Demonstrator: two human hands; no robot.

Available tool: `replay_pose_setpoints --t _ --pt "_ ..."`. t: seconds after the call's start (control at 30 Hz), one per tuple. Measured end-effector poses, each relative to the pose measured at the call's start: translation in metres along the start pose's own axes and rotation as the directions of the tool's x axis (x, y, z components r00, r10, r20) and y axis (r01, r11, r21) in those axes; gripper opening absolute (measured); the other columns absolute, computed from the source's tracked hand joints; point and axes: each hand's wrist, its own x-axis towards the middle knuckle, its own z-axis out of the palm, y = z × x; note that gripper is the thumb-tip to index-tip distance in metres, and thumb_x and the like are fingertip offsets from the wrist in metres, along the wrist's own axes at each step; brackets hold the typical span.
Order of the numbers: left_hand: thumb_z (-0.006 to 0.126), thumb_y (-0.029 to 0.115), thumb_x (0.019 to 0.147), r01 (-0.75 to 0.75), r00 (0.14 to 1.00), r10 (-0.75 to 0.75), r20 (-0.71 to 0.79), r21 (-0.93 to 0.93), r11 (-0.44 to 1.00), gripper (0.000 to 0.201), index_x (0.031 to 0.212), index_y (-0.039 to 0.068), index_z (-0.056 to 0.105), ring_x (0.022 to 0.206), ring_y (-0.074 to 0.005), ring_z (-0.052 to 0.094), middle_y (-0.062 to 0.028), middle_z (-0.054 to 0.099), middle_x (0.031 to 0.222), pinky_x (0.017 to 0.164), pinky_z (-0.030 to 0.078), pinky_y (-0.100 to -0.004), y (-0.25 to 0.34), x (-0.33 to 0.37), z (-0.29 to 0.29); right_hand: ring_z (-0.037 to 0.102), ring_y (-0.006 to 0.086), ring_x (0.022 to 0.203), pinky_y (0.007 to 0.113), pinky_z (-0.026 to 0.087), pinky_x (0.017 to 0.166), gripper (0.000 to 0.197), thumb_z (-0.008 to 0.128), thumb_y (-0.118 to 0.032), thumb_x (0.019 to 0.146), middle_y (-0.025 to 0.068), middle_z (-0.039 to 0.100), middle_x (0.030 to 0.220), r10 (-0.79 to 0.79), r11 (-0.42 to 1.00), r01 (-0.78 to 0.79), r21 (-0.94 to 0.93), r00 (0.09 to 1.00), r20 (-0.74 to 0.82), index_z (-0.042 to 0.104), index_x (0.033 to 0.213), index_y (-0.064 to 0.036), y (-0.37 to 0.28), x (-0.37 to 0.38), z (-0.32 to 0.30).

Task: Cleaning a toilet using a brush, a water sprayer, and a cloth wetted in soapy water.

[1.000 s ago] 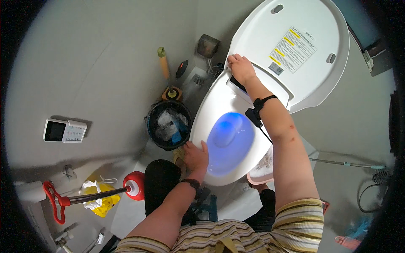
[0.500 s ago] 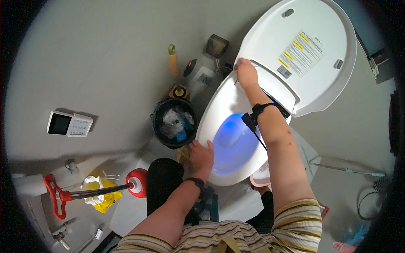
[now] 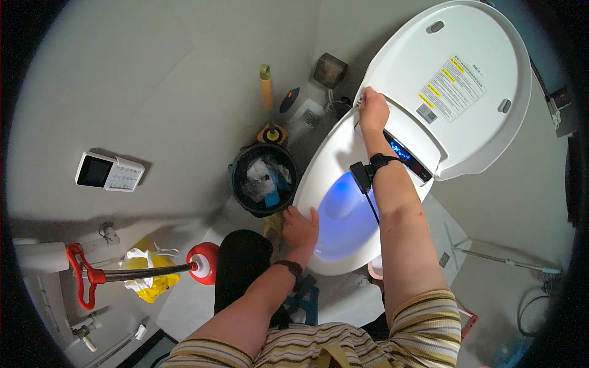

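A white toilet (image 3: 320, 154) with blue light glowing in its bowl stands before me, its white lid (image 3: 491, 46) raised at the far right. Gripping the outer left edge of the rim is my left hand (image 3: 300, 229), thumb on top and fingers partly hidden. My right hand (image 3: 374, 113) reaches across the bowl and closes on the left rear end of the seat unit, beside the lid's hinge; its fingertips are partly hidden. A dark display panel (image 3: 406, 154) with lit blue marks runs along the rear, partly behind my right wrist. A black box (image 3: 361, 177) with a cable hangs from that wrist.
Left of the toilet stands a black trash bin (image 3: 238, 184) holding crumpled waste, with an orange-handled brush (image 3: 267, 92) behind it. A red plunger (image 3: 202, 264) and a yellow bag (image 3: 153, 286) are at the left. The wall carries a white remote (image 3: 113, 173).
The view has shifted slightly, so most things sit further right. More of the display panel shows, with its blue marks visible. Both hands keep their places on the toilet.
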Motion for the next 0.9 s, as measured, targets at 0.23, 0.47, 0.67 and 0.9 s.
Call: replay_pose_setpoints --t 0.23,0.47,0.67,0.9 --pt "0.057 0.045 0.087 0.003 1.000 -0.004 -0.027 -0.027 1.000 0.049 0.100 -0.001 0.047 0.078 -0.0364 0.065 -0.0190 0.055 0.098 0.062 0.056 -0.0439 0.002 0.000 0.003 0.060 0.0313 0.080 0.044 0.048 0.073 0.004 0.058 -0.007 0.081 0.0111 0.062 0.079 -0.418 0.908 0.417 -0.036 0.908 -0.038 0.058 0.084 -0.0088 0.010 0.000 0.010" --pt "0.057 0.044 0.087 -0.013 0.999 0.013 -0.036 0.004 1.000 0.050 0.102 -0.002 0.047 0.077 -0.0370 0.065 -0.0199 0.056 0.100 0.063 0.056 -0.0440 0.001 0.001 0.002 0.062 0.0380 0.080 0.048 0.048 0.071 0.005 0.055 -0.003 0.082 0.0165 0.063 0.080 0.102 0.992 -0.101 0.081 0.995 -0.013 0.054 0.086 -0.0060 -0.007 0.013 0.018" --pt "0.058 0.045 0.086 -0.031 0.999 0.030 -0.042 -0.020 0.999 0.050 0.101 -0.001 0.047 0.077 -0.0358 0.066 -0.0181 0.056 0.097 0.063 0.056 -0.0440 0.001 0.000 -0.001 0.061 0.0359 0.084 0.045 0.049 0.074 0.006 0.052 -0.006 0.085 0.0150 0.063 0.086 0.089 0.995 -0.091 -0.041 0.995 -0.041 0.052 0.091 -0.0054 -0.015 0.004 0.023" --pt "0.058 0.045 0.086 0.043 0.998 -0.045 -0.037 -0.055 0.998 0.050 0.102 -0.001 0.046 0.081 -0.0374 0.065 -0.0190 0.055 0.096 0.066 0.056 -0.0453 0.003 -0.001 0.001 0.058 0.0251 0.090 0.036 0.049 0.081 0.018 0.054 -0.012 0.083 0.0089 0.062 0.090 -0.463 0.869 0.475 -0.140 0.880 0.108 0.059 0.100 -0.0101 0.008 -0.016 0.008"
